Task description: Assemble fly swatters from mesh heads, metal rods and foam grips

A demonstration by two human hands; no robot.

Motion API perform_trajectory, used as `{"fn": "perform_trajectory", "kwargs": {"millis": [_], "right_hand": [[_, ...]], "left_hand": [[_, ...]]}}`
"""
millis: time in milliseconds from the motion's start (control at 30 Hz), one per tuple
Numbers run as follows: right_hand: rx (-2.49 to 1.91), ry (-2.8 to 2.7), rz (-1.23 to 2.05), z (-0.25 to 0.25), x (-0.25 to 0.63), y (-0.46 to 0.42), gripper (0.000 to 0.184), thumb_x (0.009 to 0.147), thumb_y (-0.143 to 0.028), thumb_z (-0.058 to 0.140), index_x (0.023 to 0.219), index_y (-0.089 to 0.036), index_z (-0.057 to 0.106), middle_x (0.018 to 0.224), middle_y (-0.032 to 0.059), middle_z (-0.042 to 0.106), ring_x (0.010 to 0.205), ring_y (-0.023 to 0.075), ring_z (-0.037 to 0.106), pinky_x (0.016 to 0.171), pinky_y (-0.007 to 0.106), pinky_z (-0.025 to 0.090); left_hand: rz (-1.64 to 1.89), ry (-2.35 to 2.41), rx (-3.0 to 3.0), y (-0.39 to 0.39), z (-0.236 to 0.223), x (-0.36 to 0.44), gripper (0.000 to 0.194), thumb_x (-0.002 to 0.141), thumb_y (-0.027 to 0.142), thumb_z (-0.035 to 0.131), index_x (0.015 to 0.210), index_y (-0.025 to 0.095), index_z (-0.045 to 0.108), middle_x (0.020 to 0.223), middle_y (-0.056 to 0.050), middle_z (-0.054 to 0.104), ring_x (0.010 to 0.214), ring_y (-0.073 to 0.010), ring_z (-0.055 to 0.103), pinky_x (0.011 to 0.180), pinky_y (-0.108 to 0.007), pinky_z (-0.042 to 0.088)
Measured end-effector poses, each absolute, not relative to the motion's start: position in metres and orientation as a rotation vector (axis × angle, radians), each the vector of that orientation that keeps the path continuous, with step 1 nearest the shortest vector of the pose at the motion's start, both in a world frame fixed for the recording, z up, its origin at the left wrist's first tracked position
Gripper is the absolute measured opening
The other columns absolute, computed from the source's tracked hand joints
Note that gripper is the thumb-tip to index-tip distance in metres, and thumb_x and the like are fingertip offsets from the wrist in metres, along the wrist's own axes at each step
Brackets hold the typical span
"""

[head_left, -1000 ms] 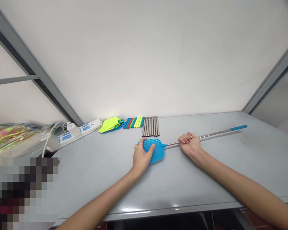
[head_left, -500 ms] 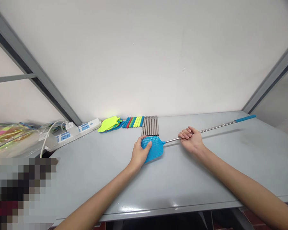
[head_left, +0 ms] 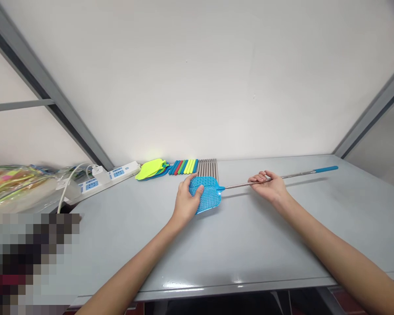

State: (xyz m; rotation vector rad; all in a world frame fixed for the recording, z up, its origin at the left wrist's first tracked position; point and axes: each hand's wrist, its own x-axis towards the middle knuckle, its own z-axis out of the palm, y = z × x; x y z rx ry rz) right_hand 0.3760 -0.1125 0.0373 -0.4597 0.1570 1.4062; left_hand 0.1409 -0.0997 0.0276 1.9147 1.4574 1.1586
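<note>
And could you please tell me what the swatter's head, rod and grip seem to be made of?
Head: likely plastic, a thin sheet full of holes. Rod: probably smooth metal, from its silvery shine. Grip: blue, perhaps foam or plastic; texture unclear.

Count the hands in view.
2: the left hand grips the blue swatter head, left of centre; the right hand holds the metal rod farther right. Pixelation at lower left may hide others.

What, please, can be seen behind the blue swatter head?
Beyond the blue swatter head, the far parts of the metal tubes show; most of their near ends are covered by it and cannot be seen.
</note>
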Motion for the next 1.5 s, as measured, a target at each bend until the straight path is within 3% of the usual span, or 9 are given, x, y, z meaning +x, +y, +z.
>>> {"fn": "perform_trajectory", "kwargs": {"millis": [533, 1000, 1500], "right_hand": [[-0.508, 0.221, 1.325, 0.025, 0.426, -0.095, 0.014, 0.071, -0.011, 0.024, 0.061, -0.019, 0.02, 0.045, -0.0072, 0.024, 0.032, 0.0061, 0.028, 0.038, 0.024, 0.034], [-0.611, 0.212, 1.144, 0.006, 0.407, -0.092, 0.021, 0.068, -0.009, 0.026, 0.056, -0.018, 0.01, 0.036, -0.0084, 0.015, 0.027, 0.0074, 0.02, 0.033, 0.021, 0.024], [-0.562, 0.144, 1.034, 0.005, 0.397, -0.097, 0.029, 0.071, -0.015, 0.03, 0.057, -0.018, 0.005, 0.037, -0.0084, 0.008, 0.028, 0.0075, 0.012, 0.03, 0.022, 0.018]], "left_hand": [[1.096, 1.541, 2.116, -0.069, 0.045, 0.105, 0.042, 0.071, 0.033, 0.05, 0.111, 0.019, 0.048, 0.105, -0.006, 0.053, 0.099, -0.0204, 0.047, 0.087, -0.034, 0.035], [1.005, 1.692, 2.125, -0.082, 0.021, 0.118, 0.046, 0.073, 0.047, 0.043, 0.113, 0.024, 0.042, 0.09, -0.006, 0.043, 0.086, -0.0206, 0.05, 0.079, -0.035, 0.039], [0.76, 1.78, 1.972, -0.084, 0.015, 0.119, 0.044, 0.067, 0.048, 0.049, 0.103, 0.022, 0.048, 0.097, -0.007, 0.056, 0.087, -0.0223, 0.052, 0.072, -0.032, 0.04]]}}
